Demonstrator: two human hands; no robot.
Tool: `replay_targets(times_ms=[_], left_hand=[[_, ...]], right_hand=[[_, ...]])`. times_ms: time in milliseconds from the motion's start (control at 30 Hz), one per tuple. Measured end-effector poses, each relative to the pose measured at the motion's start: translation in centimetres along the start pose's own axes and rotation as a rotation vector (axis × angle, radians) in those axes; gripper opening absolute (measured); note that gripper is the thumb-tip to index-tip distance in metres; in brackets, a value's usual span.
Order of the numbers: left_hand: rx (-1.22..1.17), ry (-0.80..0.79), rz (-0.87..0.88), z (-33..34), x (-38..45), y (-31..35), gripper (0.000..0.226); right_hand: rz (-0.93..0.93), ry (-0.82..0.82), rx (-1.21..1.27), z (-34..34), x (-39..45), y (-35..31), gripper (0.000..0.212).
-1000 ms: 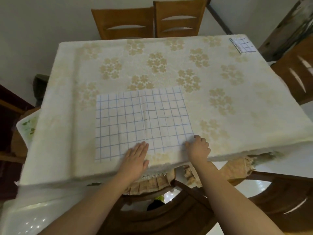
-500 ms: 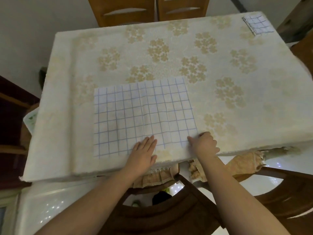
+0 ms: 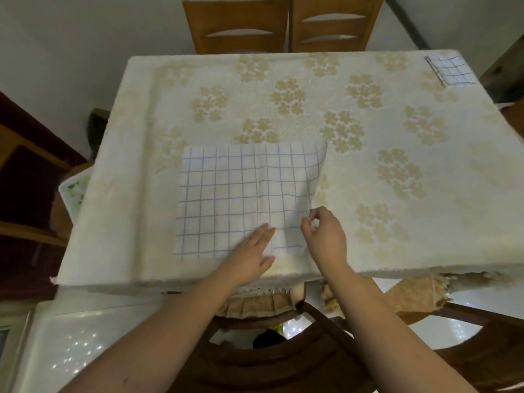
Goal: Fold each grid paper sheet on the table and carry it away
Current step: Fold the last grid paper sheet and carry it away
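While my left hand (image 3: 251,252) lies flat with straight fingers on the white blue-grid paper sheet (image 3: 241,199) near the tabletop's front edge, my right hand (image 3: 324,236) pinches its right edge, lifting that side off the cream floral tablecloth (image 3: 397,137). A small folded grid paper (image 3: 449,70) sits at the far right corner.

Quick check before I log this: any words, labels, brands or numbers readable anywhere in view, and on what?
None can be read.
Grid paper sheet: blue ruled squares only, no writing visible.
Folded grid paper at the far right corner: grid lines only.
Tablecloth: floral pattern, no text.
Chairs: no labels visible.
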State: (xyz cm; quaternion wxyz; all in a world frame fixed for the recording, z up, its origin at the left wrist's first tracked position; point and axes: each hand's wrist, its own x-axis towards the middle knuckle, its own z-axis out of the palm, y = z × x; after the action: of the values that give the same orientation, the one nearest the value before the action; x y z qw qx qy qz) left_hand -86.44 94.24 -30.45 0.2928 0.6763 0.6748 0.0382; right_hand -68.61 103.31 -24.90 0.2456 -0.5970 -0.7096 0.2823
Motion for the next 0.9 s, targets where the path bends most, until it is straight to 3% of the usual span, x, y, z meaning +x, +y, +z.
replay_targets(times_ms=[200,333,433,667,900], left_hand=[[-0.599,0.206,-0.306,-4.7,-0.2,-1.9,0.043],[-1.096,0.243,-0.390,-7.4,-1.8,-3.2,0.032],[-1.325,0.260,-0.460,-9.0,-3.4,-4.1,0.036],[-1.545,0.292,-0.547,-10.5,-5.2,-6.9,0.032],[-1.380,0.376,-0.618,-11.1,-5.0,-10.1,0.028]], right_hand=[[-0.350,-0.069,-0.116,2.4,-1.0,-6.1,0.013],[-0.489,-0.098,-0.156,4.2,-2.4,-9.1,0.011],[-0.547,-0.127,-0.183,5.7,-3.4,-10.9,0.013],[-0.656,-0.180,-0.213,8.4,-4.6,-13.9,0.011],[-0.716,-0.227,-0.200,10.6,-4.6,-15.0,0.014]])
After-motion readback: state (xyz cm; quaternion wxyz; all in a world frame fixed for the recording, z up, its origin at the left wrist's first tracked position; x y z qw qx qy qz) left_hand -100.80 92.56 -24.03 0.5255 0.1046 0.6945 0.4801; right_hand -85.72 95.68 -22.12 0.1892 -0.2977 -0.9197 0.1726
